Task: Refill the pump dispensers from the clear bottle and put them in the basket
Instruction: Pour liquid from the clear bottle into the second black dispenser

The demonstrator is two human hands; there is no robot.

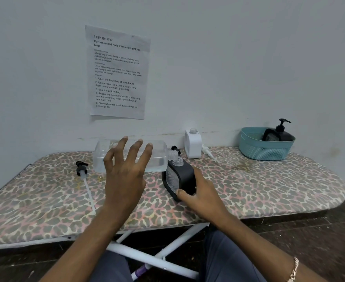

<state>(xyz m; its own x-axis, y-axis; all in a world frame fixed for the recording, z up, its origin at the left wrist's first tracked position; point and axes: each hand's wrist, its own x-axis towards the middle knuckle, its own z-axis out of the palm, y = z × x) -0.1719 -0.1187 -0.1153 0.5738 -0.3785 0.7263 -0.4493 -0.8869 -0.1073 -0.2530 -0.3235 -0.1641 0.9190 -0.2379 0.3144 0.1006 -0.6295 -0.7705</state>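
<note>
1. My left hand [124,171] grasps the clear bottle [159,157], fingers spread along its near side and thumb out of sight. The bottle lies about level in the air, its mouth just above the open neck of the black dispenser [179,176]. With so wide a spread, the smooth wall could roll in my hand and swing the mouth off target.
2. My right hand [202,192] grips the black dispenser low down, thumb on its near edge, and it leans on the ironing board [269,184]. The padded cover is soft, so if I slacken my hold it could tip and spill.
3. Both necks are narrow, and I cannot tell whether they touch. Tilting too fast would likely send liquid down the outside and onto the cover.
4. The loose pump [81,169] lies well to my left, its tube on the cover, where it may pick up lint.
5. The white dispenser [193,145] stands open by the wall, just behind the pour, and a careless swing could knock it. The basket [255,151], with one capped dispenser [279,135] inside, sits well apart at the right.
</note>
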